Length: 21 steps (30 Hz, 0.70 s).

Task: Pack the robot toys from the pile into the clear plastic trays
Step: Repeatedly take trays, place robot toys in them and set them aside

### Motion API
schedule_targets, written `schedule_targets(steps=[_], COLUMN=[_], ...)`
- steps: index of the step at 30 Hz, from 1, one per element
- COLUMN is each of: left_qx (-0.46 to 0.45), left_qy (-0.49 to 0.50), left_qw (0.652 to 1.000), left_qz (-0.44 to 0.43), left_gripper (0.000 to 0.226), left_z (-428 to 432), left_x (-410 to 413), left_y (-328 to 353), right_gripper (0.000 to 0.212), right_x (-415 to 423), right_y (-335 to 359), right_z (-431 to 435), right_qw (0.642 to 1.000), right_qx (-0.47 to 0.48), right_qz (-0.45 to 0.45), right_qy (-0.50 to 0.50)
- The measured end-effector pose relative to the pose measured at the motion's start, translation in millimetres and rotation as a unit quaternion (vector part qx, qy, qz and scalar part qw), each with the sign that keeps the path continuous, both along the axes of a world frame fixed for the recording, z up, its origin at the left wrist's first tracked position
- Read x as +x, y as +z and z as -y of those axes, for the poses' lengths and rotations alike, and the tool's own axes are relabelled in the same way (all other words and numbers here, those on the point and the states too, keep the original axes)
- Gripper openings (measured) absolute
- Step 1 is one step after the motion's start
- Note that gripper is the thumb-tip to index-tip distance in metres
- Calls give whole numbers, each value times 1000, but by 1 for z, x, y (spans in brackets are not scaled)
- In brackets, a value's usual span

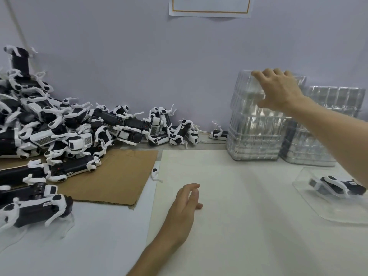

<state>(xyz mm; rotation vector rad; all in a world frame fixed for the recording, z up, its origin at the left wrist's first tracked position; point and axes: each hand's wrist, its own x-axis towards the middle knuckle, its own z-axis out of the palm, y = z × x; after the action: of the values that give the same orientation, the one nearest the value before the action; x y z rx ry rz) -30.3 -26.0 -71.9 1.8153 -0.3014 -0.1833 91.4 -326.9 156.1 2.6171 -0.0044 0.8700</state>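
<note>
Dozens of robot toys, too tangled to count, make up the pile (55,124) at the left. Two tray stacks stand upper right. The right hand (278,90) curls fingers and thumb around the top of the nearer stack (253,136), beside the farther stack (336,98). One tray (328,213) at lower right holds one packed toy (338,186). The left hand (183,208) rests loose and empty at lower centre. Likely step: fetching a fresh tray. The next move calls for peeling off just one.

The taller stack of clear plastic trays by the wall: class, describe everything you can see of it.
This stack of clear, ribbed plastic trays stands upright at the back right of the white table. The trays are nested, glossy and see-through, with rounded corners. A lower stack of like trays stands beside it on the right. The right hand grips its top, fingers curled over the far edge, thumb on the near face.
</note>
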Motion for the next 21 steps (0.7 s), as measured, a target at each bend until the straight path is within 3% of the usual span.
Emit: schedule_targets(steps=[9,21], left_qx=[-4,-8], left_qy=[3,-1], left_qw=[1000,1000], left_qz=[8,6], left_gripper=[24,25], left_z=[0,1], left_x=[0,-1], left_y=[0,1], right_gripper=[80,76], right_x=[-3,-1], right_y=[-12,-29], right_z=[-1,14], right_qw=[999,998], right_qx=[-37,16], right_qz=[13,64], right_qy=[11,5])
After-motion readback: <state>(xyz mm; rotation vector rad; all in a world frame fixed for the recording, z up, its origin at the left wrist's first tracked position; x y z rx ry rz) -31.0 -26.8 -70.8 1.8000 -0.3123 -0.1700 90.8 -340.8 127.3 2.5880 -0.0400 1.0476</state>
